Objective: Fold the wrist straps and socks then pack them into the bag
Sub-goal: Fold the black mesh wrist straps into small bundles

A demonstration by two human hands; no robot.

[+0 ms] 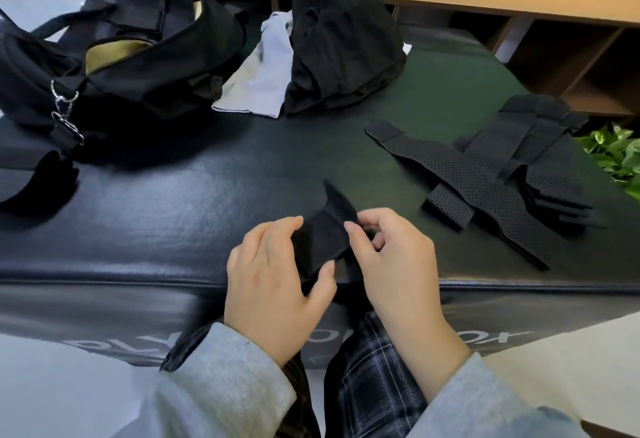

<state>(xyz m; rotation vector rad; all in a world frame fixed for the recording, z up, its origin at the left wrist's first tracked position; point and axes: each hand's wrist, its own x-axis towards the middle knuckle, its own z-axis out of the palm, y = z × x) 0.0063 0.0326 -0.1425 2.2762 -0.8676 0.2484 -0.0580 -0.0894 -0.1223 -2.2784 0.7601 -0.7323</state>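
Note:
A black wrist strap is partly folded near the front edge of the black padded surface. My left hand grips its left side, thumb under and fingers over. My right hand pinches its right end. Several more black perforated wrist straps lie spread at the right. A grey sock lies at the back, next to a pile of black socks or cloth. The black bag stands open at the back left, showing a tan lining.
A wooden shelf unit with a green top runs along the back. A green plant sits at the right edge. The bag's strap and metal clips trail over the left of the surface.

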